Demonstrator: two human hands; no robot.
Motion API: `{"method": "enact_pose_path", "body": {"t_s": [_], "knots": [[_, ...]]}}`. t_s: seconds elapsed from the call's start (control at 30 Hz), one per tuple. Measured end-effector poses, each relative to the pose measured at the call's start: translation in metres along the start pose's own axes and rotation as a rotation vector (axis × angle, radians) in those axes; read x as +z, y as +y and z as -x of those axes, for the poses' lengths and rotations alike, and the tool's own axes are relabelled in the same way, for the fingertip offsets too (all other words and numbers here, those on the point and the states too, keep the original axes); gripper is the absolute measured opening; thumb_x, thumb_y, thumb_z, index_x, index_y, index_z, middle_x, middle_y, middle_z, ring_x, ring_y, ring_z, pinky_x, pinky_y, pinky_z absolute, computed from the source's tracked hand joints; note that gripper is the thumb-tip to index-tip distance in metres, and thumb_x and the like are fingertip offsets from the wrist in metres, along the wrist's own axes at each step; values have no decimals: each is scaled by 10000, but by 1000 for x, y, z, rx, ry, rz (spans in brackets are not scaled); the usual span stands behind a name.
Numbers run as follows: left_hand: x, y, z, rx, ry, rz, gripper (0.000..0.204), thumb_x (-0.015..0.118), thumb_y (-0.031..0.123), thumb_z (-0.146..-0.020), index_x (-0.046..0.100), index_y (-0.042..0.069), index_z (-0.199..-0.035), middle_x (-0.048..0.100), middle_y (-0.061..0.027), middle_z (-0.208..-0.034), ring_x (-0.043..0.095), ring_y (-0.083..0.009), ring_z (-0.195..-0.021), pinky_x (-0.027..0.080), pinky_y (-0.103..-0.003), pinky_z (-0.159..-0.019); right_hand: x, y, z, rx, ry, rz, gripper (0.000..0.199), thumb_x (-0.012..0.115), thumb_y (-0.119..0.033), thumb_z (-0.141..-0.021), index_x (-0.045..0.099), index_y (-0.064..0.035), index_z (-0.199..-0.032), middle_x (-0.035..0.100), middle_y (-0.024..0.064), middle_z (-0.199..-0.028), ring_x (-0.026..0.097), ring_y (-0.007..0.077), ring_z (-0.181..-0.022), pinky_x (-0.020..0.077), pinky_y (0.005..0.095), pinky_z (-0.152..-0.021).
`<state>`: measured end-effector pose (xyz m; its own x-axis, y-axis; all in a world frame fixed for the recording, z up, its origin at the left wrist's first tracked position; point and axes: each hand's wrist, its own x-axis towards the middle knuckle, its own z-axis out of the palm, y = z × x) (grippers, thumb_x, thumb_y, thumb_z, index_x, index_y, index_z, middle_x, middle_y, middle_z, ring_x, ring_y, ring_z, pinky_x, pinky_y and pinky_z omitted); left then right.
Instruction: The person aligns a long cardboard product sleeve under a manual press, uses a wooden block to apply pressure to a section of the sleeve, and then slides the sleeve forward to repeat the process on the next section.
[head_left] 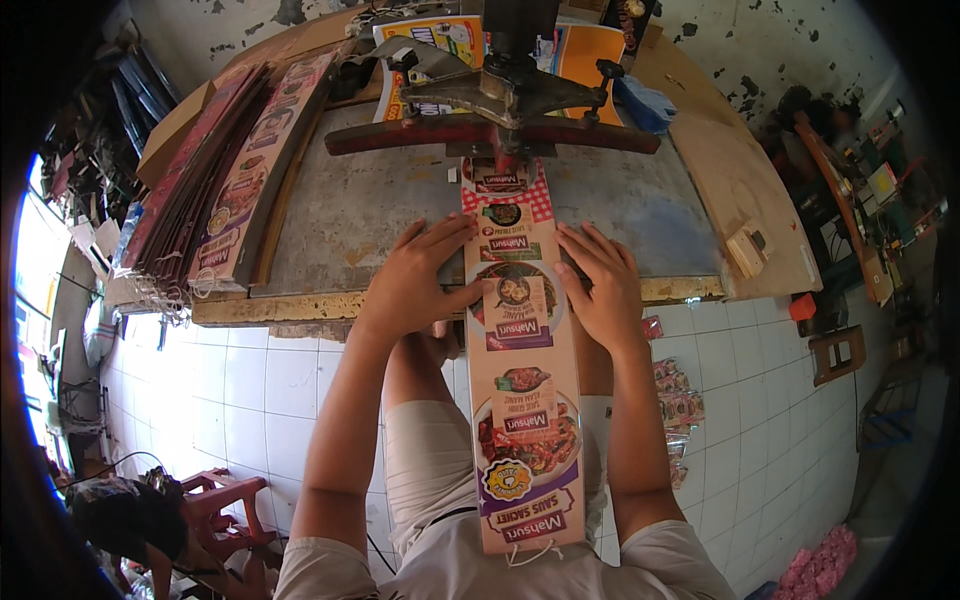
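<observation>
Bare left hand (412,285) palm-down, fingers (440,236) slightly bent; bare right hand (608,290) likewise, thumb (573,284) inward; both bare forearms (342,430) reach forward, fingertip curl unclear.

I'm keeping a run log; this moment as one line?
left hand: on left edge of printed strip | right hand: on its right edge | strip: far end beneath press | stacked strips: left on table
</observation>
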<state>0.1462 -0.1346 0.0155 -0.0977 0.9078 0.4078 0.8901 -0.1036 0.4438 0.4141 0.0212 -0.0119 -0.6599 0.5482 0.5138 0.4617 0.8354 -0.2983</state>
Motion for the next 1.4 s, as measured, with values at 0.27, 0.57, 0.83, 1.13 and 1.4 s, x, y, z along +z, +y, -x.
{"method": "enact_pose_path", "body": {"t_s": [0.27,0.57,0.83,1.13,1.4], "knots": [[1,-2,-1,3,-4,-9,743,898,421,-893,713,37,-1502,661,-131,-1621,588,-322,-1541,366,-575,-1353,-1,-1,0,3,0,-12,406,687,-338,-1137,766,-133,-1479,701,15,-1593,557,284,-1561,395,532,-1281],[0,-1,-1,-6,-12,4,748,900,418,-889,711,43,-1507,657,-128,-1627,582,-324,-1547,366,-578,-1352,-2,-1,0,8,-8,-6,418,690,-333,-1131,754,-128,-1490,698,9,-1597,554,281,-1564,398,525,-1278],[-1,2,-3,-8,-15,6,752,905,433,-888,712,42,-1501,658,-128,-1626,575,-323,-1555,368,-572,-1353,-3,2,1,2,-8,-13,428,693,-345,-1131,751,-116,-1488,684,27,-1615,549,286,-1570,384,534,-1292],[-6,4,1,-22,13,0,712,909,421,-908,722,53,-1488,656,-137,-1623,572,-334,-1554,380,-566,-1345,-85,112,26,289,442,62,367,747,-188,-1091,727,-61,-1434,650,157,-1559,535,387,-1538,424,531,-1274],[-1,0,4,-10,55,12,685,911,393,-902,732,65,-1476,672,-129,-1604,570,-327,-1554,394,-559,-1333,-150,200,60,374,155,346,390,729,-159,-1087,699,-113,-1474,642,151,-1487,602,390,-1401,462,534,-1206]]}}
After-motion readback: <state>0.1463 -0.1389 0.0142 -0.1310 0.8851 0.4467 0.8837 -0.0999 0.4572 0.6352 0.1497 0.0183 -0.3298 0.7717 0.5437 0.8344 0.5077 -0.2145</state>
